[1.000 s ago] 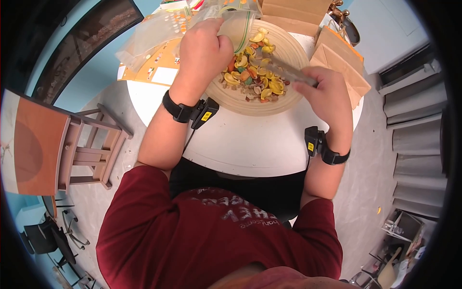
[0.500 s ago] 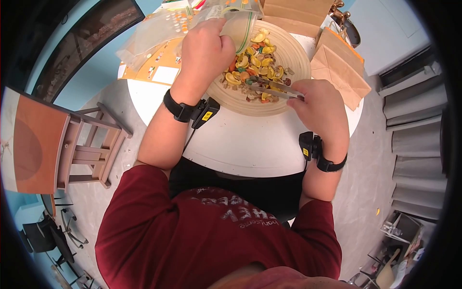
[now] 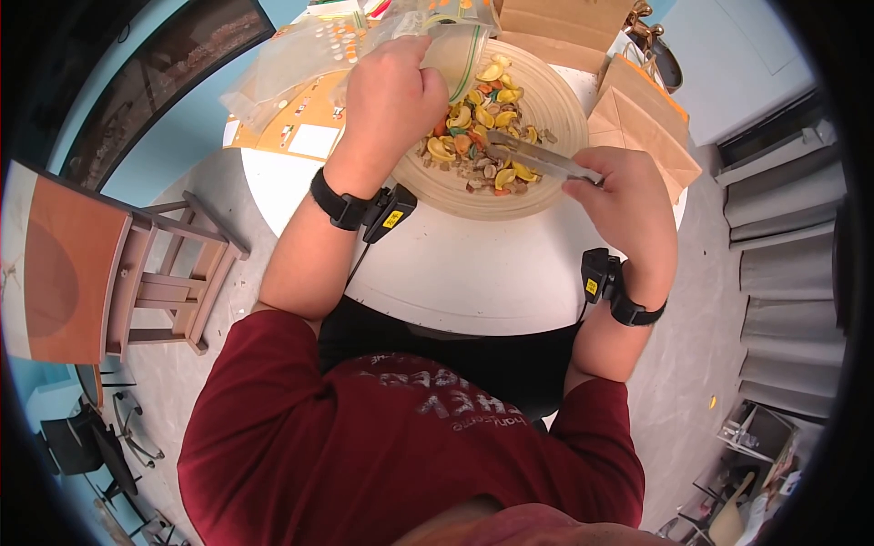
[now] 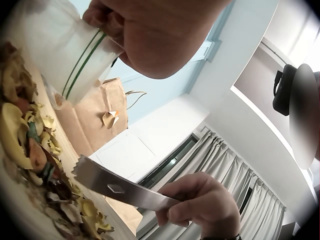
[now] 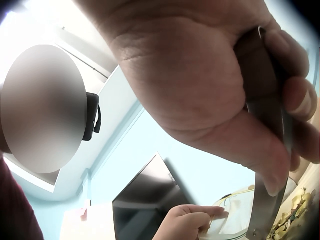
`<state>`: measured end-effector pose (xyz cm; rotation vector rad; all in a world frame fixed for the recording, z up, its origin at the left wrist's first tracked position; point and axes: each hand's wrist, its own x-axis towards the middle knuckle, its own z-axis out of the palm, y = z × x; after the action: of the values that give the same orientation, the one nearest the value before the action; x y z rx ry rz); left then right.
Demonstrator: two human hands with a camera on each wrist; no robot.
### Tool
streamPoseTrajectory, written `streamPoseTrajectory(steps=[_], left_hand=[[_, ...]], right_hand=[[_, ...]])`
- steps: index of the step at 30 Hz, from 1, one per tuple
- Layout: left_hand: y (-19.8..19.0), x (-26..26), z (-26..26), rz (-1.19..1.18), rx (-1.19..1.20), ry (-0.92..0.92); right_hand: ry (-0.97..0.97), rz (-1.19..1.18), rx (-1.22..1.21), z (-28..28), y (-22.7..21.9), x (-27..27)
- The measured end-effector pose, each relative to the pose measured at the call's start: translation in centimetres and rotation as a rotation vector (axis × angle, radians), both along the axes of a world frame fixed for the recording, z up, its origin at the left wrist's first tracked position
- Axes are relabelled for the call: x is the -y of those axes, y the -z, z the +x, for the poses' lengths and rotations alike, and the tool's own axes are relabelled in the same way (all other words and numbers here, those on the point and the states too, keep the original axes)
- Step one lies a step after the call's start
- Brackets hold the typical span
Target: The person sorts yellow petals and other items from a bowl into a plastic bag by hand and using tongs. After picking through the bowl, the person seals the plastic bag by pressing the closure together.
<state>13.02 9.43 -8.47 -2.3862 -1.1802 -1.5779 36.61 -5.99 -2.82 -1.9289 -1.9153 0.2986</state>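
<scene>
In the head view my left hand [image 3: 396, 100] pinches the edge of a clear zip bag [image 3: 462, 56] with a green seal line, its mouth tilted over the left side of a round woven plate [image 3: 566, 100]. On the plate lies a heap of dried pieces [image 3: 485, 116], yellow curls mixed with orange, green and brown bits. My right hand [image 3: 626, 196] grips metal tongs [image 3: 537, 158], thumb on one arm and fingers round the other. Their toothed tip [image 4: 82, 170] is over the heap in the left wrist view; whether it holds a piece I cannot tell.
Brown paper bags [image 3: 555, 32] stand behind the plate and to its right. More clear plastic bags [image 3: 300, 68] lie at the back left on an orange printed sheet [image 3: 273, 135]. The white round table [image 3: 437, 273] ends just before my body.
The tongs dropped to the heap with their arms spread, then came together, and my right hand has moved slightly right. My left hand keeps the bag in nearly the same place.
</scene>
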Motion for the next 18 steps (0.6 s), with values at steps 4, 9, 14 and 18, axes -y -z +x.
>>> streamPoseTrajectory(steps=[4, 9, 14, 18], left_hand=[[-0.2, 0.1, 0.1, -0.003, -0.006, 0.001], [-0.2, 0.1, 0.1, 0.003, -0.005, -0.002], [0.1, -0.1, 0.1, 0.022, -0.002, -0.004], [-0.1, 0.0, -0.1, -0.006, -0.009, -0.007]], right_hand=[[-0.075, 0.035, 0.087, -0.5, 1.7, -0.6], [-0.038, -0.008, 0.163, -1.2, 1.7, -1.0], [-0.006, 0.014, 0.074, -0.4, 0.9, -0.5], [0.007, 0.117, -0.155, -0.4, 0.6, -1.0]])
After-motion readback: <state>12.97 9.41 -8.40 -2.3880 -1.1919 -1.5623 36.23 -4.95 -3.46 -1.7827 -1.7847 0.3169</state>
